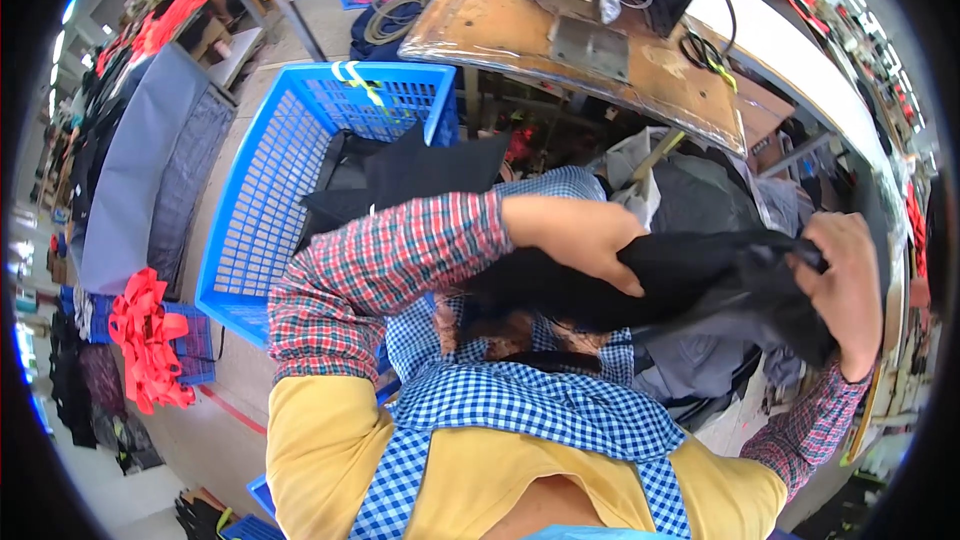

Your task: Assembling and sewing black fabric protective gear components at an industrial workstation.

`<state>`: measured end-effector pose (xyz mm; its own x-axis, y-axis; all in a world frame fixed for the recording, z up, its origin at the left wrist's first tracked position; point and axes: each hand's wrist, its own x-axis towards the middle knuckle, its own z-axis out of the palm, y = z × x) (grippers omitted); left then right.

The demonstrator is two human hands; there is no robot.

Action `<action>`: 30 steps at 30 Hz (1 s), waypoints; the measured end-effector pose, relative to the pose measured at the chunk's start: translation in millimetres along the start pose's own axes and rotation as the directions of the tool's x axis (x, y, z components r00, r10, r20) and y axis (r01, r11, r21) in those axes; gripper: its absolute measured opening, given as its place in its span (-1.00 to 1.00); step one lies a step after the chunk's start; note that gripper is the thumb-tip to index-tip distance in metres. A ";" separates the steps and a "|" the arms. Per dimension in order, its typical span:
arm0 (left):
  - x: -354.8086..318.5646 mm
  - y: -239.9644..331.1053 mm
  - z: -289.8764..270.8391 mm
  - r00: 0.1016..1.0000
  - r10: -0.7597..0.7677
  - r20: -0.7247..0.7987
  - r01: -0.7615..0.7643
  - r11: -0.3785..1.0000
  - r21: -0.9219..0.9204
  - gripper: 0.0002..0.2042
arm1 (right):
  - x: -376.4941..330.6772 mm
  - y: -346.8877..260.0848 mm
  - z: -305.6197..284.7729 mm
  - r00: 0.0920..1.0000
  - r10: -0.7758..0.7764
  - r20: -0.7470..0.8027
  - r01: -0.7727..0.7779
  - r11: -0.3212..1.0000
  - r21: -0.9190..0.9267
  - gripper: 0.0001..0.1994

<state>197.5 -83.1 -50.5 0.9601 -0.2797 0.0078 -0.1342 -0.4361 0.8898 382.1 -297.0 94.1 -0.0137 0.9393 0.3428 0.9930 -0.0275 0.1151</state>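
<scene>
A piece of black fabric (690, 275) stretches between my two hands above my lap, its lower part smeared by motion. My left hand (590, 235) grips it near the middle, with the thumb on top and the other fingers hidden beneath. At the far right end, my right hand (843, 280) is closed around a bunched corner of the same fabric. Beyond my left forearm, black fabric pieces (415, 170) lie in a large blue plastic basket (245, 190) and hang over its near edge.
A wooden worktable (480, 25) with a dark machine stand stands ahead. Grey and black fabric (700, 195) is heaped below it at the right. Red fabric strips (148, 340) drape over a smaller blue basket (197, 345) at left. A grey-covered stand (135, 180) rises beyond them.
</scene>
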 end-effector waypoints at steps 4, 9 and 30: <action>44.3 41.9 -34.5 0.914 0.029 0.404 0.005 0.997 -0.082 -0.54 | -42.5 25.3 -35.0 0.972 0.208 -0.112 -0.236 0.875 -0.423 -0.65; 72.8 51.5 -36.3 0.821 0.051 0.568 0.207 0.902 -0.379 -0.53 | -110.8 36.0 41.3 0.821 0.348 -0.452 -0.564 0.612 -0.554 -0.68; 11.7 11.7 -48.9 0.804 -0.439 0.400 0.344 0.893 0.290 -0.45 | 27.2 -2.6 215.5 0.641 -0.595 0.485 -0.089 0.570 0.817 -0.57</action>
<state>219.2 -49.7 -17.7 0.7327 -0.3757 -0.5674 0.1393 -0.7334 0.6654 404.5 -197.7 -97.8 -0.5429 0.7842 -0.3006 0.6630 0.1805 -0.7265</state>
